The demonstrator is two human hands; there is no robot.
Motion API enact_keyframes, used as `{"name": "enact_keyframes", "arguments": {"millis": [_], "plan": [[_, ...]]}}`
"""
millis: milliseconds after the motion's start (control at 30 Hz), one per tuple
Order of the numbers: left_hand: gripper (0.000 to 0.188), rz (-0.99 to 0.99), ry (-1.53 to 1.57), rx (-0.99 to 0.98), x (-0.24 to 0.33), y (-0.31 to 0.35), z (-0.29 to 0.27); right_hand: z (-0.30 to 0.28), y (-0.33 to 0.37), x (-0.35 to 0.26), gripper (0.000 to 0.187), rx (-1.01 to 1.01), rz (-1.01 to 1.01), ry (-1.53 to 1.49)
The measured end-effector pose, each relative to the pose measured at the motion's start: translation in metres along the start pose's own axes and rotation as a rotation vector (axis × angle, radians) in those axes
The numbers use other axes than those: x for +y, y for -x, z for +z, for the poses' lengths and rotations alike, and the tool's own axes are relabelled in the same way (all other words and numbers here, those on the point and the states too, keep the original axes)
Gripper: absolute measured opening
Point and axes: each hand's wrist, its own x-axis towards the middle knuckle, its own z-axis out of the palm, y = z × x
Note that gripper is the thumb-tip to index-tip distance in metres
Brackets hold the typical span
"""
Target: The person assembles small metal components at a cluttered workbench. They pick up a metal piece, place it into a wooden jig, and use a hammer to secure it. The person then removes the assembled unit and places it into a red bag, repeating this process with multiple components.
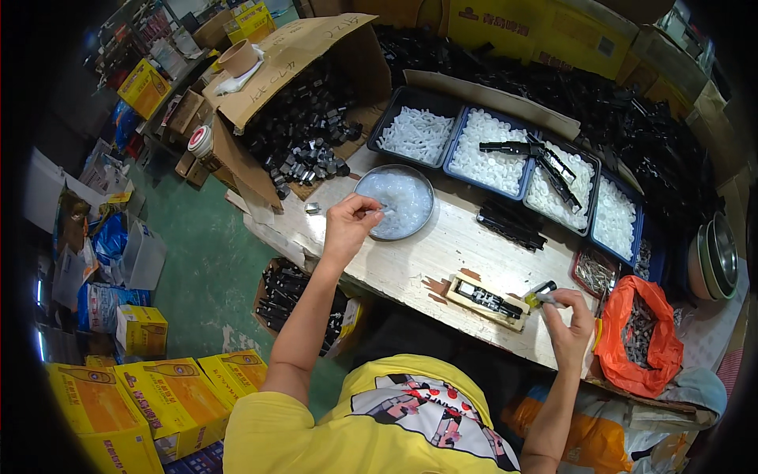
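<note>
My left hand (pixel 347 225) is over the near-left rim of a round metal dish (pixel 429 207) of pale, translucent material. Its thumb and fingers are pinched together on something small and whitish that I cannot make out. On the right, the fingers of my right hand (pixel 570 317) close at the end of a short yellow-green and black tool (pixel 540 295), whose exact kind is unclear. Just left of that hand, a pale, narrow wooden fixture (pixel 462 298) lies on the worn white table (pixel 395 267), with a black-and-silver part (pixel 491 299) in it.
Trays of small white plastic pieces (pixel 485 150) line the back, black parts (pixel 560 172) lying across two. An open carton of metal-and-black pieces (pixel 308 158) stands left. Black strips (pixel 509 227) lie mid-table. An orange bag (pixel 608 340) and stacked bowls (pixel 722 257) are right.
</note>
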Motion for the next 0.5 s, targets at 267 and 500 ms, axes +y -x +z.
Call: {"name": "enact_keyframes", "arguments": {"millis": [267,500], "plan": [[0.012,0.401,-0.740,-0.001,-0.032,-0.008,-0.002,0.016,0.004,0.006,0.016,-0.084,0.004,-0.001],[0.009,0.011,-0.166,0.009,0.013,0.006,-0.010,0.021,0.006,0.004,0.014,-0.028,0.123,-0.173]]}}
